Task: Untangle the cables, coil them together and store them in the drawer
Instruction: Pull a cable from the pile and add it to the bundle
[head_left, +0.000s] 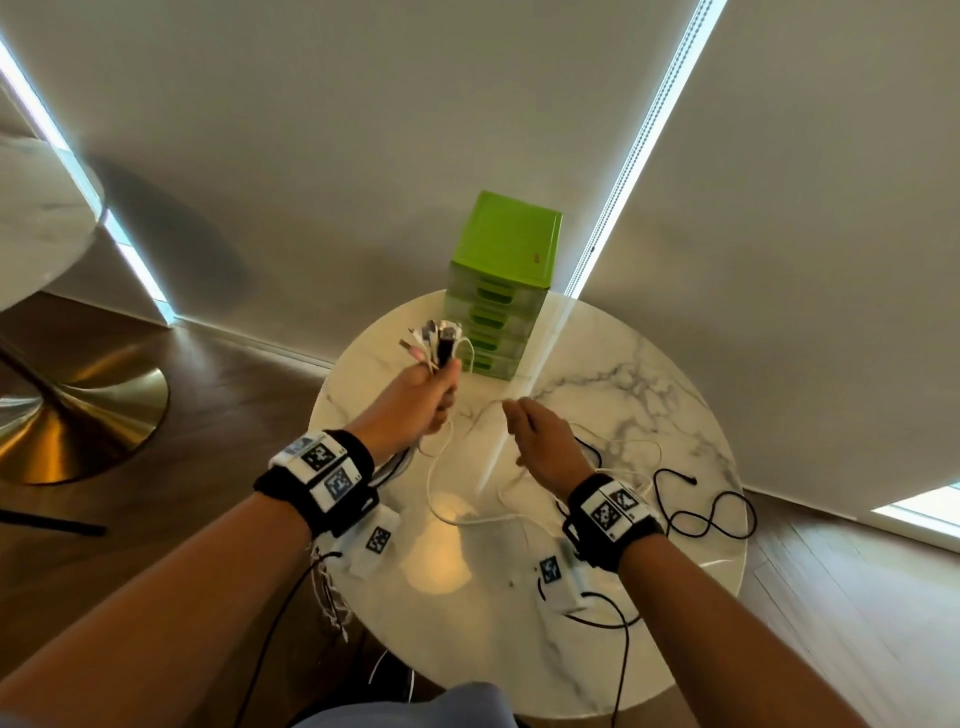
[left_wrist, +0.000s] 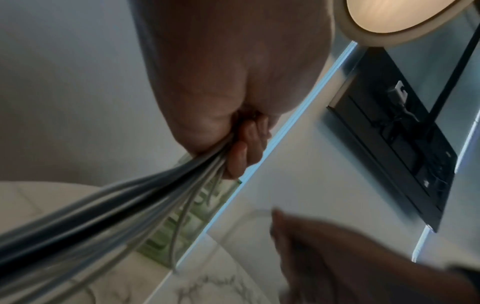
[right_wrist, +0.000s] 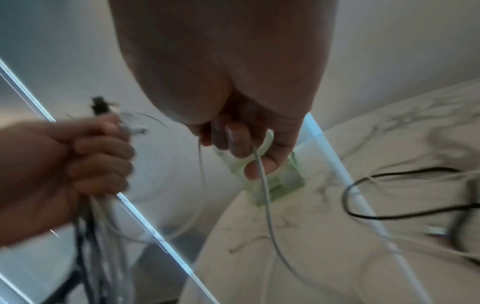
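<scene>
My left hand (head_left: 423, 395) is fisted round a bundle of white and black cables (head_left: 439, 340), plug ends sticking up above the fist. The bundle's strands (left_wrist: 109, 216) trail down from the fist (right_wrist: 91, 156) past the table's left edge. My right hand (head_left: 540, 436) is raised over the table and pinches one thin white cable (right_wrist: 262, 185) between its fingertips (right_wrist: 241, 142); that cable sags in loops (head_left: 457, 514) onto the marble. A loose black cable (head_left: 711, 514) lies on the table's right side. The green drawer unit (head_left: 501, 280) stands at the table's far edge with its drawers closed.
The round white marble table (head_left: 649, 374) stands against pale window blinds. A second round table with a brass base (head_left: 78, 410) is off to the left on the wood floor. Black leads (head_left: 618, 618) run from my wrist units across the near table edge.
</scene>
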